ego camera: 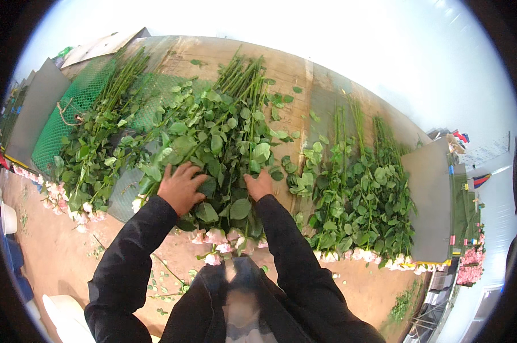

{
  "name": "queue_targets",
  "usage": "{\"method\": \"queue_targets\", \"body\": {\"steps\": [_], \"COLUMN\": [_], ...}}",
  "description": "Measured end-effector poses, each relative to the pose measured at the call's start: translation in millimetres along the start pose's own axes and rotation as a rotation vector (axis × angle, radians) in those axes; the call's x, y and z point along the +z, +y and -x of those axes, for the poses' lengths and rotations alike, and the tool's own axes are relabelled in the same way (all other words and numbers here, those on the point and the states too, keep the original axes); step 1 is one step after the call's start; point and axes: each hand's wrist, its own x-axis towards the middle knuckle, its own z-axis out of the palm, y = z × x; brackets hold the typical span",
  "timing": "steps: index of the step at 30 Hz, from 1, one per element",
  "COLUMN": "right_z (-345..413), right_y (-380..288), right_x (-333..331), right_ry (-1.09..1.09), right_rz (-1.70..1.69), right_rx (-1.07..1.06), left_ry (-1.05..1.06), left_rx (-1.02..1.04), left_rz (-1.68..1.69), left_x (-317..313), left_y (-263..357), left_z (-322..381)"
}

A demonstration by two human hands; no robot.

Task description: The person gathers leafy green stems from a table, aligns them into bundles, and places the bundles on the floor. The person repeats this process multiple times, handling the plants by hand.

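In front of me a thick pile of leafy, long-stemmed roses point(224, 145) lies with its cut stems point(243, 70) pointing away and its pale pink blooms point(215, 236) over the near table edge. My left hand point(182, 188) rests on the leaves at the pile's left side, fingers spread. At the right side, my right hand point(259, 184) touches the foliage with its thumb along the edge. Leaves hide its other fingertips, so whether it grips a stem is unclear.
More roses lie left point(93, 150) and right point(365, 188) on the wooden table point(295, 124). Green plastic netting point(76, 111) covers part of its left side. Grey upright panels point(38, 113) point(427, 197) stand at both ends. White buckets point(65, 315) and fallen stems point(168, 268) are on the floor.
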Motion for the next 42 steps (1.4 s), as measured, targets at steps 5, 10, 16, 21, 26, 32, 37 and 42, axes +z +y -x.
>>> {"method": "queue_targets", "body": {"steps": [5, 10, 16, 21, 26, 32, 37, 42], "right_z": [19.2, 36.9, 31.9, 11.1, 4.8, -3.5, 2.2, 9.2], "right_y": [24.5, 19.2, 19.2, 75.0, 75.1, 68.0, 84.2, 110.6], "right_x": [-10.7, -40.6, -78.6, -78.5, -64.7, -75.4, -101.6, -120.7], "right_ry": [0.206, 0.283, 0.049, 0.042, -0.13, -0.153, 0.105, 0.074], "right_rz": [-0.125, 0.056, 0.132, -0.066, 0.186, -0.252, -0.486, -0.428], "right_rx": [0.058, 0.178, 0.154, 0.112, -0.094, 0.148, 0.223, 0.204], "left_ry": [-0.11, 0.14, 0.167, 0.127, 0.028, 0.026, 0.123, 0.112], "left_rx": [-0.277, -0.229, -0.049, -0.251, -0.431, -0.573, -0.482, -0.391], "left_rz": [0.003, -0.058, 0.349, 0.512, 0.311, 0.26, 0.576, 1.677], "left_x": [-1.0, 3.5, 17.6, 82.1, 122.8, 99.1, 75.9, 38.6], "left_y": [-49.2, -53.3, 62.6, 135.7, 151.2, 159.1, 132.8, 145.6], "left_z": [8.4, 16.0, -23.5, -68.5, -97.9, -112.0, -108.8, -83.3]}}
